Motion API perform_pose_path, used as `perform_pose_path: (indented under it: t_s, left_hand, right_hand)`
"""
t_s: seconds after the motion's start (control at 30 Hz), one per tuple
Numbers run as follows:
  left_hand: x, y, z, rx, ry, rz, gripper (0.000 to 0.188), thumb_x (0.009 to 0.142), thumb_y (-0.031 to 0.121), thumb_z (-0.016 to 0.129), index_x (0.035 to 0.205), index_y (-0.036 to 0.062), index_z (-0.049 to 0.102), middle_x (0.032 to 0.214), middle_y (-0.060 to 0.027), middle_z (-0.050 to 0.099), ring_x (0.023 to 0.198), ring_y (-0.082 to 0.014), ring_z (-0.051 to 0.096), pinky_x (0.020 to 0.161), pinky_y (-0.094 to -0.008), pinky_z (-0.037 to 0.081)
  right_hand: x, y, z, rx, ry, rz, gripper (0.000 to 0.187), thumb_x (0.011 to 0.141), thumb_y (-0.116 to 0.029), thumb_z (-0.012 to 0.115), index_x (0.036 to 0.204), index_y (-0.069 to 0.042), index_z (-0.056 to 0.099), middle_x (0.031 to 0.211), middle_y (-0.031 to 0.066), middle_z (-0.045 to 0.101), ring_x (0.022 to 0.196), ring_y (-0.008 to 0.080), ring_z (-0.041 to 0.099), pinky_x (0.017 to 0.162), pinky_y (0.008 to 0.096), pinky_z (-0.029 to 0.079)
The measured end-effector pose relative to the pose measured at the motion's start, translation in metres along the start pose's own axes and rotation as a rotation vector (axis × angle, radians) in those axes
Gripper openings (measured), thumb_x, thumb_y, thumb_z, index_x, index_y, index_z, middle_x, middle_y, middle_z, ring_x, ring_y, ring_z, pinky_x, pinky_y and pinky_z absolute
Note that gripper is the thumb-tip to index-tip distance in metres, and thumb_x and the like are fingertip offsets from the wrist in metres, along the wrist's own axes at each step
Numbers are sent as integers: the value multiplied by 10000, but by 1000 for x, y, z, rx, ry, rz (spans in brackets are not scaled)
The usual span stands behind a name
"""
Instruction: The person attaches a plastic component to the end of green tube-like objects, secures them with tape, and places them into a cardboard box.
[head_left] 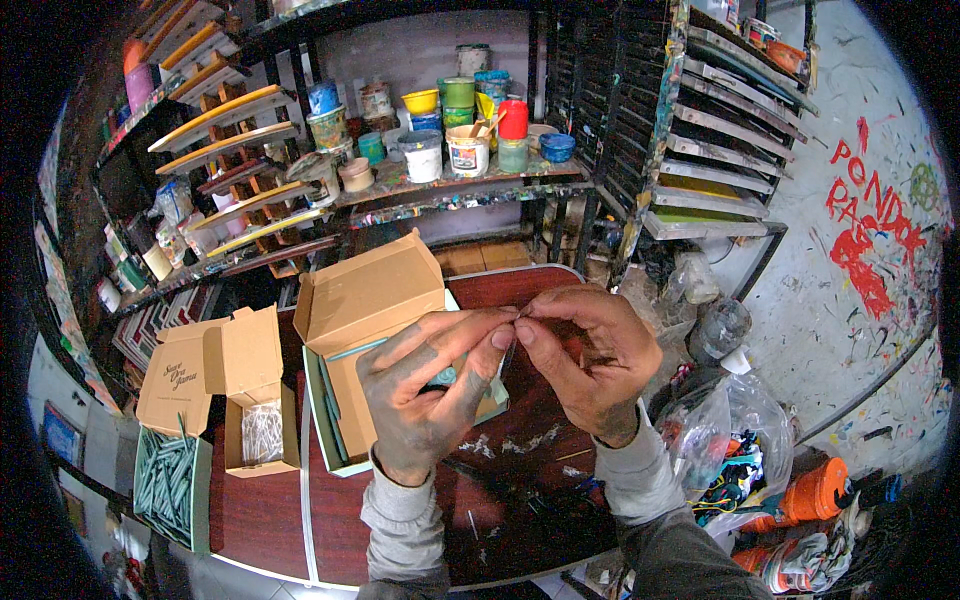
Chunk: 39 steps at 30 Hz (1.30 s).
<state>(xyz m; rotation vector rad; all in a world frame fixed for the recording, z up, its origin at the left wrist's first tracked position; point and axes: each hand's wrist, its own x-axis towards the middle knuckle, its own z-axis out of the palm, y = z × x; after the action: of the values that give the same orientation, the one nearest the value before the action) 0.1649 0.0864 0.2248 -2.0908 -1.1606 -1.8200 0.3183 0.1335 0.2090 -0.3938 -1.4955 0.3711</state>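
Observation:
My left hand (425,385) and my right hand (590,350) meet fingertip to fingertip over the table. Thumb and forefinger of each are pinched on one tiny, thin thing, mostly hidden by the fingers; a fine strand seems to hang below them. Behind my left hand stands a large open cardboard box (375,290) with pale green sides, its contents partly covered by that hand. Farther left, a small brown box (250,462) holds thin white sticks (263,432). Beside it, a pale green box (205,505) is filled with slender green pointed pieces (170,482).
Clear and whitish scraps (535,440) lie on the dark red table (245,520). Paint tubs (422,158) crowd the shelf behind. Screen frames fill a rack (735,145) at right. Plastic bags (760,410) and an orange container (815,490) stand right of the table.

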Motion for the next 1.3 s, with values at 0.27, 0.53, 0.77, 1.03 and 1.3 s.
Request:
perform_pose_path:
  t_s: [0.27,0.53,0.77,1.03,1.3]
  left_hand:
    - [-1,1,1,-25,13,-25,116,843,106,743,952,65,758,879,-83,729,758,-212,700,671,-311,539]
    - [-2,1,3,30,32,82,121,847,86,726,963,92,758,896,-76,729,766,-218,698,669,-315,541]
    - [-1,4,0,-4,7,23,96,837,96,740,930,81,762,867,-70,721,731,-211,688,632,-311,529]
    - [-1,4,1,-101,-27,6,84,842,99,745,906,48,762,843,-78,713,695,-192,669,622,-306,519]
    - [-3,2,2,-137,-11,-77,102,850,88,736,934,33,754,869,-94,724,734,-206,690,663,-307,532]
  right_hand:
    - [5,2,-2,4,-70,-94,178,770,5,782,930,-7,706,893,135,723,818,248,706,744,339,570]
    - [3,2,-2,35,-73,-107,160,789,52,756,935,34,691,911,169,697,828,231,691,741,314,558]
    - [3,4,-8,98,-175,-55,194,815,81,708,992,53,635,968,167,652,867,205,642,773,296,517]
    - [5,4,-12,367,-218,192,187,789,4,761,935,-24,648,978,93,656,890,164,623,769,277,496]
    - [1,1,-5,361,-138,169,201,793,33,757,946,-5,632,965,94,660,858,161,630,753,284,514]
